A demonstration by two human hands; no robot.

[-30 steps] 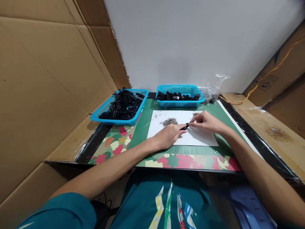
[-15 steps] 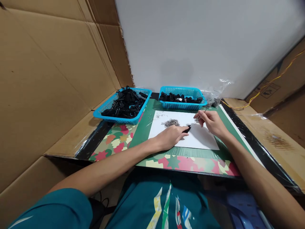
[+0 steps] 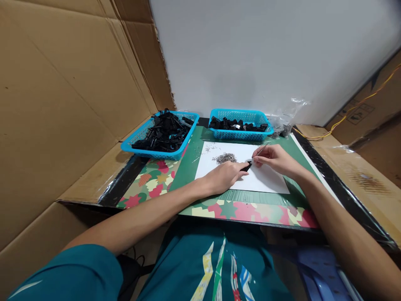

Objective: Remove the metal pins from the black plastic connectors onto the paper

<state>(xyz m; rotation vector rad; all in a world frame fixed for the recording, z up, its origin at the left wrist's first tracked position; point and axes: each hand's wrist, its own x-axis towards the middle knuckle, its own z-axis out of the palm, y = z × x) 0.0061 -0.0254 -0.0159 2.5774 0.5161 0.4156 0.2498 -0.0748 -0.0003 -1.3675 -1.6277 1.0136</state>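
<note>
My left hand (image 3: 224, 175) rests on a white sheet (image 3: 266, 184), its fingers closed on a small black plastic part (image 3: 247, 167). Just to the right, my right hand (image 3: 272, 159) pinches a thin metal tool (image 3: 262, 150) that slants up between the fingers. Its tip is close to the black part; whether the two touch I cannot tell. Behind my left hand lies a pile of tiny metal pieces (image 3: 226, 158), probably small springs. A few more loose pieces (image 3: 211, 147) are scattered near the sheet's far left corner.
A blue basket heaped with black parts (image 3: 169, 131) stands at the left. Another blue basket (image 3: 241, 136) with black parts is at the back, beside clear plastic bags (image 3: 283, 125) of small pieces. Cardboard (image 3: 78, 75) walls the left; a green mat (image 3: 184, 179) covers the table.
My right hand has moved left and closer to the black part, bringing the thin tool with it. My left hand keeps its hold in nearly the same place.
</note>
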